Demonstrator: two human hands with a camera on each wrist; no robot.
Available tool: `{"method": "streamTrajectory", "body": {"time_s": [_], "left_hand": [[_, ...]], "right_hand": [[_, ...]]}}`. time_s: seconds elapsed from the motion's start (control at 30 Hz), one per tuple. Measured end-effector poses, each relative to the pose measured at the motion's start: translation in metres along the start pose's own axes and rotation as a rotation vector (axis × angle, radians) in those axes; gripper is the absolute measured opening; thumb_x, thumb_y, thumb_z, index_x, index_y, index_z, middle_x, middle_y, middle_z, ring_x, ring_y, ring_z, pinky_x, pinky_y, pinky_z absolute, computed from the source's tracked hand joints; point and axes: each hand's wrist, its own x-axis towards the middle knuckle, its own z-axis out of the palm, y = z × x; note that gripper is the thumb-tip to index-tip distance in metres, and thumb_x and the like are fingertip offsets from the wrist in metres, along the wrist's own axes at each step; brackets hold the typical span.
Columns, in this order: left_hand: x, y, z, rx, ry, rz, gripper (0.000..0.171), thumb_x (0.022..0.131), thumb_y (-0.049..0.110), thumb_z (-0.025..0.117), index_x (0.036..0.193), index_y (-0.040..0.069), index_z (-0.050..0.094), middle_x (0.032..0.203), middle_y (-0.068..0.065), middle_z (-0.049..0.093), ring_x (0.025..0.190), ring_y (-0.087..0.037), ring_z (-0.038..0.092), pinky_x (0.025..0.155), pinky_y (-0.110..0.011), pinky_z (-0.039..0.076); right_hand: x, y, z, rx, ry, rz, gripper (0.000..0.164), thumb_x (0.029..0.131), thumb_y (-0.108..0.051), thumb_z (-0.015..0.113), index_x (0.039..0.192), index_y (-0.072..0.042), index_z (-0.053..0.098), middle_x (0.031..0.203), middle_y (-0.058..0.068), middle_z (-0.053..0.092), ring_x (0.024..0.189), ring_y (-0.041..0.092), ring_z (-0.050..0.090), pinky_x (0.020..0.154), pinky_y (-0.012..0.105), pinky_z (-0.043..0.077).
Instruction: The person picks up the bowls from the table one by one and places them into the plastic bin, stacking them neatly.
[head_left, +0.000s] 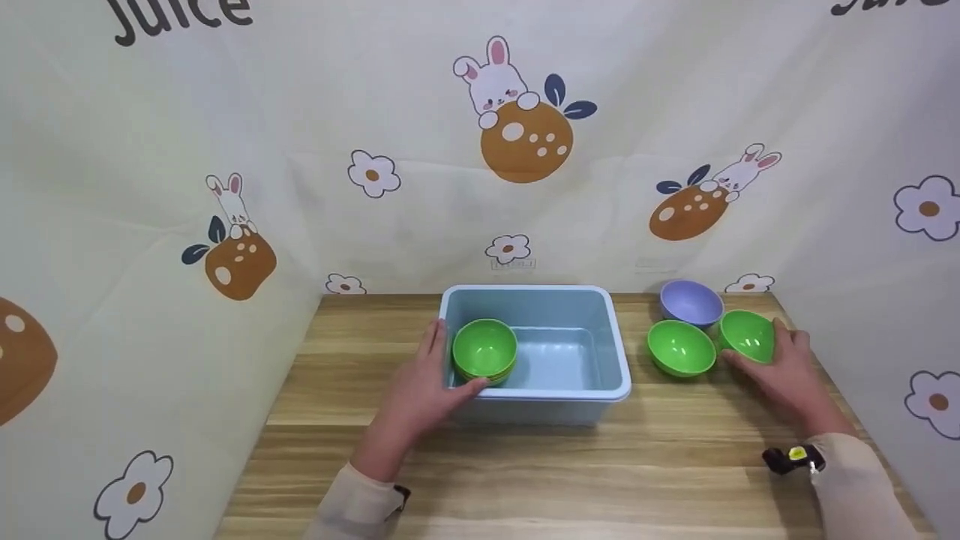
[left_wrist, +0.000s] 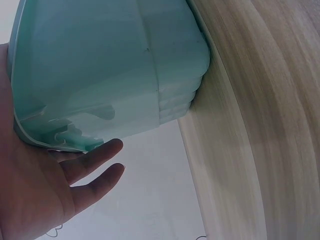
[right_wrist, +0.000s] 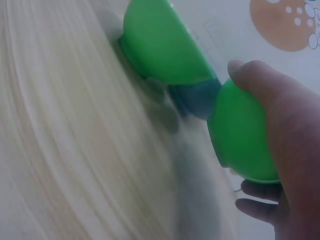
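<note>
My left hand rests on the left front corner of a light blue plastic tub, thumb over the front rim. Its fingers lie along the outside, fairly straight in the left wrist view. Inside the tub's left end sits a stack of nested green bowls. On the right, my right hand grips a green bowl between thumb and fingers; in the right wrist view this bowl appears raised off the table. Close to its left are another green bowl and a purple bowl.
The wooden tabletop ends at a cream cloth backdrop printed with rabbits, oranges and flowers. Cloth also stands along the left and right sides. The right-hand bowls are near the table's back right corner.
</note>
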Motion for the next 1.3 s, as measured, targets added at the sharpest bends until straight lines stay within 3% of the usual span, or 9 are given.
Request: {"method": "streamTrajectory", "body": {"time_s": [0.5,0.77,1.0,1.3], "left_hand": [[0.0,-0.002,0.0,-0.035,-0.008,0.001,0.136,0.084,0.089,0.071,0.177,0.007,0.016,0.184,-0.017,0.014,0.157,-0.049,0.041,0.12,-0.064,0.045],[0.0,0.0,-0.001,-0.032,-0.016,-0.015,0.139,0.081,0.094,0.068,0.178,0.009,0.015,0.184,-0.015,0.013,0.159,-0.048,0.038,0.122,-0.064,0.043],[0.001,-0.002,-0.001,-0.011,-0.005,-0.007,0.131,0.087,0.083,0.074,0.177,0.008,0.017,0.184,-0.016,0.015,0.157,-0.049,0.041,0.119,-0.066,0.045],[0.0,0.0,0.0,-0.024,-0.003,-0.003,0.128,0.089,0.076,0.079,0.177,0.008,0.017,0.184,-0.015,0.016,0.155,-0.048,0.044,0.119,-0.065,0.046]], "right_hand": [[-0.004,-0.052,-0.013,-0.044,0.024,-0.057,0.122,0.097,-0.065,0.077,0.173,0.006,0.014,0.152,0.047,0.028,0.132,0.073,0.045,0.103,0.089,0.04],[-0.004,-0.092,-0.007,0.049,-0.001,-0.129,0.126,0.096,-0.055,0.084,0.172,0.01,0.008,0.162,0.045,0.019,0.143,0.072,0.037,0.113,0.086,0.034],[-0.005,-0.127,0.0,0.043,-0.039,-0.189,0.127,0.094,-0.056,0.085,0.174,0.007,0.009,0.154,0.039,0.027,0.139,0.063,0.044,0.112,0.081,0.041],[-0.001,-0.157,0.006,0.051,-0.055,-0.29,0.125,0.092,-0.055,0.088,0.175,0.003,0.014,0.148,0.032,0.034,0.131,0.054,0.051,0.11,0.074,0.048]]}}
